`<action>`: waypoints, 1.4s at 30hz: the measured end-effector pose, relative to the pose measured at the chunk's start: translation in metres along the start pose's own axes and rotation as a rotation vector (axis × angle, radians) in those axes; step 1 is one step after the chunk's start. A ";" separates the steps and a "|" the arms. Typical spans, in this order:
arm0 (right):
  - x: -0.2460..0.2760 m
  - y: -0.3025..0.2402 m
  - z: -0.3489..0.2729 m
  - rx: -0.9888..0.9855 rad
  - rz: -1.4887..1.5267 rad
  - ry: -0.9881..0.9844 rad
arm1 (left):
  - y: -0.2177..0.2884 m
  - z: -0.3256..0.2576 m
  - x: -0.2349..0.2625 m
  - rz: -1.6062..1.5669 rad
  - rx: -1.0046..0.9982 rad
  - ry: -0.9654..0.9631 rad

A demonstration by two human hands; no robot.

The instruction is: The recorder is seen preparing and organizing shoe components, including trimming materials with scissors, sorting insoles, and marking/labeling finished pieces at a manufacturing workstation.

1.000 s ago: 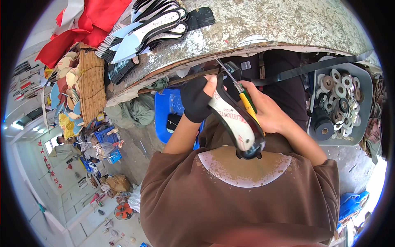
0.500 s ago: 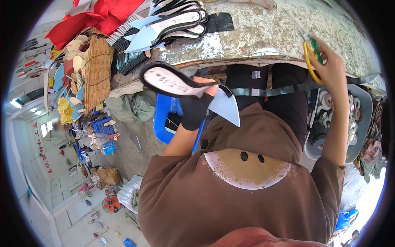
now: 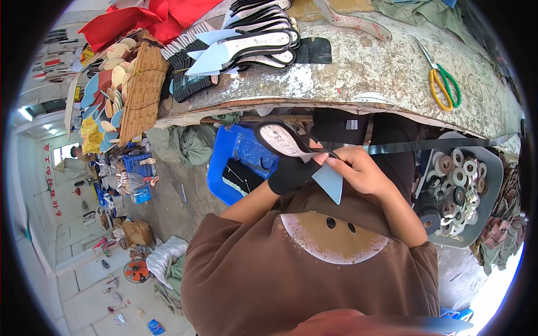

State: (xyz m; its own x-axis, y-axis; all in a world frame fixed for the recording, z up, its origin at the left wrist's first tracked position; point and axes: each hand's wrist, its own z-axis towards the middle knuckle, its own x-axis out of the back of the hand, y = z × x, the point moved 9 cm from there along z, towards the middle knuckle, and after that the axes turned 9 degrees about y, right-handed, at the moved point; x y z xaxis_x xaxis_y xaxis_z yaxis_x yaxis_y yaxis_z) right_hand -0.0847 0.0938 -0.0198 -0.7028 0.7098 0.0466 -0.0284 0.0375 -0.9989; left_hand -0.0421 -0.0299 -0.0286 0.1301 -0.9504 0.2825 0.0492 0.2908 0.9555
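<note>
We see red characters [image 3: 51, 182] on the white wall [image 3: 35, 187]. Our black-gloved left hand [image 3: 291, 175] pinches a black-rimmed white insole [image 3: 280, 140], black-stamped and blue-tipped, beside the scuffed, mottled workbench [image 3: 367, 70]; our bare right hand [image 3: 361, 171] touches it, grip unclear. Yellow-and-green-handled scissors [image 3: 438, 75] lie there.

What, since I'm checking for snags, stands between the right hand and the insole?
Nothing visible: the right hand meets the insole beside the left hand. The black strip runs off rightward; the scissors lie apart on the workbench.
</note>
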 end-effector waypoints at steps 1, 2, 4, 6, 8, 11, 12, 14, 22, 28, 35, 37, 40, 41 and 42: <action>0.003 0.008 0.000 0.070 -0.006 0.072 | -0.002 0.008 -0.002 0.155 -0.059 -0.055; 0.001 0.013 0.001 0.073 -0.011 0.072 | 0.002 0.015 0.004 0.087 -0.050 -0.002; 0.004 0.030 0.001 -0.041 -0.161 0.144 | 0.005 0.029 0.004 -0.504 0.131 0.044; -0.002 0.033 0.004 -0.038 -0.151 0.180 | -0.001 0.034 0.002 -1.096 0.317 0.084; -0.007 0.027 0.008 0.063 -0.281 0.195 | -0.003 0.044 0.012 -0.680 0.271 0.152; 0.003 0.022 0.019 0.073 -0.296 0.204 | 0.065 0.092 0.051 0.467 -0.621 0.478; 0.011 0.014 0.020 0.088 -0.361 0.242 | 0.069 0.116 0.056 0.765 -0.808 0.444; 0.029 0.010 0.024 0.066 -0.355 0.280 | 0.078 0.169 0.078 0.958 -0.917 0.423; 0.079 -0.022 0.073 0.131 -0.493 0.460 | 0.032 0.200 0.108 1.316 -0.851 0.366; 0.068 -0.009 0.171 0.300 -0.541 0.460 | 0.013 0.209 0.098 1.229 -0.759 0.337; 0.059 0.024 0.231 0.016 -0.584 0.565 | 0.005 0.196 0.102 1.197 -0.728 0.396; 0.060 0.027 0.235 -0.070 -0.602 0.540 | 0.003 0.195 0.103 1.181 -0.748 0.432; 0.064 0.031 0.239 -0.101 -0.564 0.544 | 0.001 0.192 0.104 1.182 -0.719 0.496; 0.065 0.032 0.241 -0.090 -0.556 0.555 | -0.001 0.192 0.103 1.175 -0.715 0.496; 0.066 0.034 0.241 -0.095 -0.562 0.554 | -0.001 0.192 0.104 1.174 -0.717 0.513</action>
State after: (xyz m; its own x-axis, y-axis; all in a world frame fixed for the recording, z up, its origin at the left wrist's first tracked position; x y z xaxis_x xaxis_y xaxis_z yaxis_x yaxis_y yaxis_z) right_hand -0.3028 -0.0275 -0.0520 -0.1450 0.8126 0.5645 -0.1960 0.5356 -0.8214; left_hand -0.2187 -0.1498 0.0158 0.7643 -0.0364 0.6438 0.1192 0.9892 -0.0856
